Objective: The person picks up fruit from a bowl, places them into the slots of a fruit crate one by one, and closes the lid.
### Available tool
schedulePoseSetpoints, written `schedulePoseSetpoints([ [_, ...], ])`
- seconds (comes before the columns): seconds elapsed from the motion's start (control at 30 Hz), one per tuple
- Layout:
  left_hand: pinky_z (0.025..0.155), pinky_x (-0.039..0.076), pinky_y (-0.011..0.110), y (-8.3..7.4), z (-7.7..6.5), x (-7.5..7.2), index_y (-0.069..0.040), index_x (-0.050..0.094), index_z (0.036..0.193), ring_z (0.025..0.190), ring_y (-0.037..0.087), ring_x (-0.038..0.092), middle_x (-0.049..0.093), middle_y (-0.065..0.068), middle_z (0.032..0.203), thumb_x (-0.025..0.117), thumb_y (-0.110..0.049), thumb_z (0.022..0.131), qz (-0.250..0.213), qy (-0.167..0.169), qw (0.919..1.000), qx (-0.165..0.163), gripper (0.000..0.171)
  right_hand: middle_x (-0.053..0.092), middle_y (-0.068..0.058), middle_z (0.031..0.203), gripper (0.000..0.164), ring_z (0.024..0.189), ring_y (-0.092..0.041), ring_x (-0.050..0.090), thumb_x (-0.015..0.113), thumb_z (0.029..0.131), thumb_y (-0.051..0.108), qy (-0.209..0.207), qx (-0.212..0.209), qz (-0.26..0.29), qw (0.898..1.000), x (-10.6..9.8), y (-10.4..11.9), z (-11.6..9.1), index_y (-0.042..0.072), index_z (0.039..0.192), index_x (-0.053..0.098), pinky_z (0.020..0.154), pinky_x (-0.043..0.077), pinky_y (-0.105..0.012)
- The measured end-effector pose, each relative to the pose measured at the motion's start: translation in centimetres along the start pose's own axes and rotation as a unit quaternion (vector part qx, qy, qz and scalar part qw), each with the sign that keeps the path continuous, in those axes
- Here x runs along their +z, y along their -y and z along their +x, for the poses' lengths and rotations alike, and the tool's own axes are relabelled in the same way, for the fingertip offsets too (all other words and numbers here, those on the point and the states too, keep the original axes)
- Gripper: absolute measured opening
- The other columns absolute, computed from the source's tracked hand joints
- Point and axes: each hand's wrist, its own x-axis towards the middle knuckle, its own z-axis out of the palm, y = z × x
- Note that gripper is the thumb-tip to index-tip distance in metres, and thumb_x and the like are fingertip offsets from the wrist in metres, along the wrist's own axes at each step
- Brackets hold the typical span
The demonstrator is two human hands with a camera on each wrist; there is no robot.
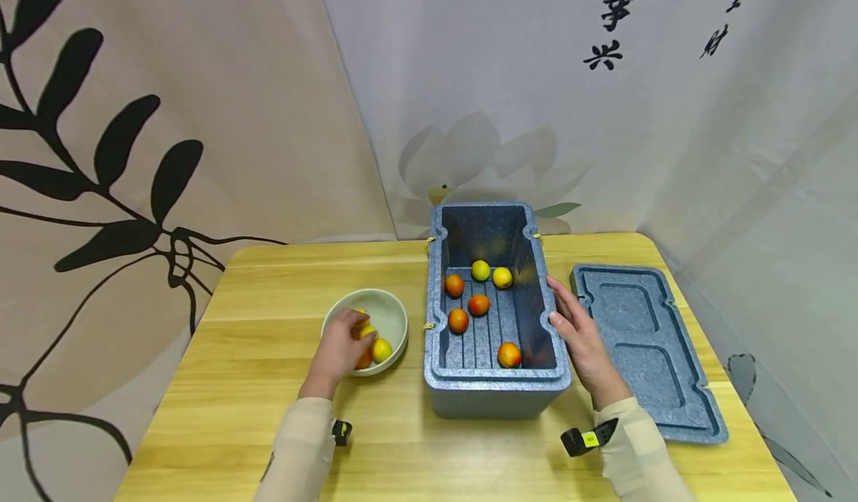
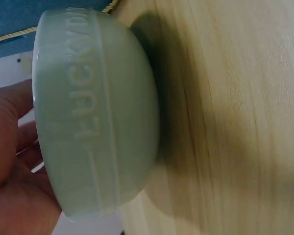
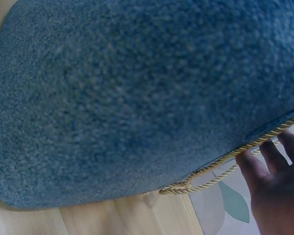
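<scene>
Head view: above, facing forward-down. Wrist views: close, side-on; left shares the pale-green round ceramic bowl with head, right the blue-grey rectangular foam box.

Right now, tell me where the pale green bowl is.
In the head view, the pale green bowl sits on the table, left of the blue-gray box, with the left hand over its rim.

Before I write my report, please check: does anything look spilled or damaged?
Nothing stands out: the box and bowl stand upright, the visible fruit is inside them, and the lid shows no obvious damage.
</scene>
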Motion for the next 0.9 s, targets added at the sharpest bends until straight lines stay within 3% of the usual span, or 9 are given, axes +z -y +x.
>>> schedulePoseSetpoints([
  [0.07,0.097,0.047,0.048,-0.02,-0.1,0.03,0.011,0.065,0.109,0.103,0.035,0.058,0.06,0.019,0.108,0.078,-0.002,0.081,0.031,0.005,0.9995,-0.001,0.033,0.023,-0.023,0.157,0.05,0.139,-0.015,0.03,0.043,0.103,0.004,0.0,0.002,0.0,1.0,0.05,-0.06,-0.08,0.006,0.152,0.033,0.105,0.034,-0.018],
  [0.23,0.096,0.047,0.046,-0.24,-0.07,0.11,0.01,0.065,0.112,0.104,0.034,0.057,0.058,0.018,0.112,0.076,0.001,0.081,0.058,0.023,0.998,-0.009,0.034,0.024,-0.021,0.157,0.049,0.139,-0.015,0.031,0.043,0.104,0.005,-0.006,0.007,-0.006,1.0,0.08,-0.08,-0.13,0.007,0.152,0.034,0.103,0.035,-0.017],
  [0.53,0.098,0.046,0.046,0.06,0.45,0.61,0.011,0.065,0.113,0.107,0.037,0.056,0.059,0.017,0.112,0.077,0.006,0.077,0.096,0.054,0.9938,0.019,0.038,0.024,-0.022,0.157,0.049,0.137,-0.013,0.033,0.043,0.104,0.005,-0.008,0.005,-0.001,1.0,0.16,0.06,-0.09,0.006,0.152,0.034,0.103,0.037,-0.018],
  [0.73,0.097,0.047,0.048,-0.21,0.6,0.77,0.011,0.065,0.112,0.104,0.039,0.057,0.06,0.019,0.111,0.076,0.007,0.075,0.111,0.055,0.9918,0.033,0.039,0.024,-0.022,0.157,0.049,0.136,-0.013,0.034,0.043,0.104,0.005,-0.01,0.003,0.0,1.0,0.09,0.03,-0.06,0.006,0.152,0.034,0.102,0.038,-0.018],
  [0.9,0.093,0.05,0.047,-0.58,0.64,0.99,0.011,0.064,0.112,0.101,0.037,0.058,0.061,0.017,0.109,0.075,0.008,0.076,0.101,0.066,0.9925,0.016,0.038,0.024,-0.021,0.157,0.049,0.136,-0.013,0.035,0.043,0.104,0.005,-0.009,0.001,0.008,1.0,0.12,0.0,-0.09,0.006,0.152,0.033,0.102,0.038,-0.019],
])
